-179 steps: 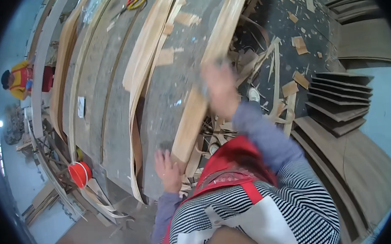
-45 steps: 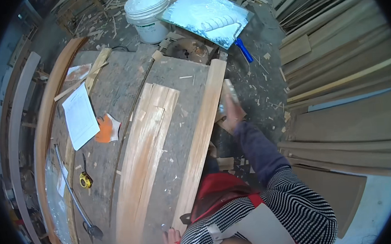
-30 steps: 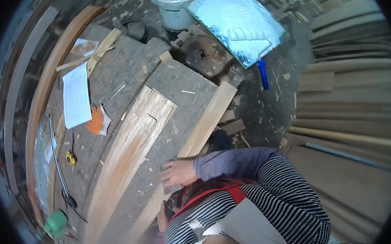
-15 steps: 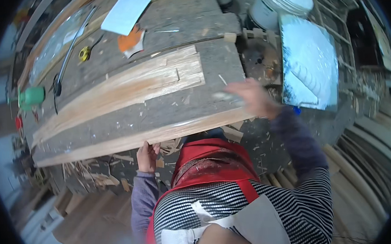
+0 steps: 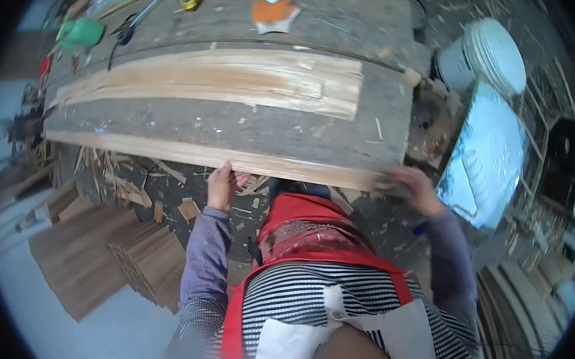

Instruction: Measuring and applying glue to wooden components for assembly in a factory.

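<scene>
A long, narrow wooden strip [image 5: 287,168] lies along the near edge of the workbench [image 5: 156,115]. My left hand [image 5: 224,186] pinches its near edge at about mid-length, thumb on top and fingers partly hidden beneath. At the strip's right end, my right hand [image 5: 413,187] is closed and smeared by motion. Something small in its fingers is too blurred to name. Farther in on the bench lie wider, thin wooden boards [image 5: 227,77], side by side and roughly parallel to the strip.
An orange and white glove [image 5: 275,15], a yellow tape measure [image 5: 192,1] and a green container [image 5: 80,34] sit toward the bench's far side. To the right stand a white bucket [image 5: 496,58] and a shiny blue-white package [image 5: 486,159]. Wood panels [image 5: 86,253] lie at lower left.
My right hand has come down from above the bench to the strip's right end. My left hand keeps its pinch on the strip. The whole view has turned and shifted.
</scene>
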The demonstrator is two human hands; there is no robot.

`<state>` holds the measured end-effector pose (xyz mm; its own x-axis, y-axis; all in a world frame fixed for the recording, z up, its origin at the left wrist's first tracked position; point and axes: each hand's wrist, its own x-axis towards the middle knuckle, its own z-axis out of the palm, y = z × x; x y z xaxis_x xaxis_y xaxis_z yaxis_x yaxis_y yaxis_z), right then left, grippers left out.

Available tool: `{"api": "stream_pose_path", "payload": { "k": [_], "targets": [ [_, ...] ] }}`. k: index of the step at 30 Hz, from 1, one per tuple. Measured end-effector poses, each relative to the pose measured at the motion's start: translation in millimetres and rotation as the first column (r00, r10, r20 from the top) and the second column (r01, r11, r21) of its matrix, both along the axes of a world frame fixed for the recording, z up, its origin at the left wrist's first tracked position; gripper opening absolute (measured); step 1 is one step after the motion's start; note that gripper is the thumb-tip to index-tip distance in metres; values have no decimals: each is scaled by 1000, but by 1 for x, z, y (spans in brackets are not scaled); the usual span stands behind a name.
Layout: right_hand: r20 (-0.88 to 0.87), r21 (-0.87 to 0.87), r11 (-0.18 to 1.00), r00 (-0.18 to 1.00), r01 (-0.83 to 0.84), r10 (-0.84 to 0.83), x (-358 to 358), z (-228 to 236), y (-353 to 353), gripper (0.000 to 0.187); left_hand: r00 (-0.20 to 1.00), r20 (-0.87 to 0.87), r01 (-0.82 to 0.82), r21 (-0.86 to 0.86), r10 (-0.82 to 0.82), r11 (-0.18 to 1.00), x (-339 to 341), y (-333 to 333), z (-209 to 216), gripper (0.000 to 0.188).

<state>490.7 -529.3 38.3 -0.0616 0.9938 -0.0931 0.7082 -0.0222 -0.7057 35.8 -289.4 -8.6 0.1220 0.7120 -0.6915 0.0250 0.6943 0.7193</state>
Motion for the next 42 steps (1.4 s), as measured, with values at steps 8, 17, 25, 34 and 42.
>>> {"api": "stream_pose_path", "payload": {
  "k": [8,17,25,34,42],
  "targets": [
    [87,54,984,981,167,-171,-11,48,56,33,998,62,27,-142,-19,990,-62,47,-3,46],
    [93,116,982,986,-148,138,-153,16,118,49,992,79,-100,14,99,995,-145,107,-15,37],
    [-90,231,920,934,-318,346,-430,-50,360,46,964,234,-141,40,128,989,-148,98,-20,36],
    [-27,152,871,879,-467,476,-480,16,414,59,889,454,-79,31,56,996,-351,248,-17,26],
    [-30,254,885,912,-389,409,-648,-48,532,51,979,190,-80,29,73,996,-404,307,-30,31]
  ]
}}
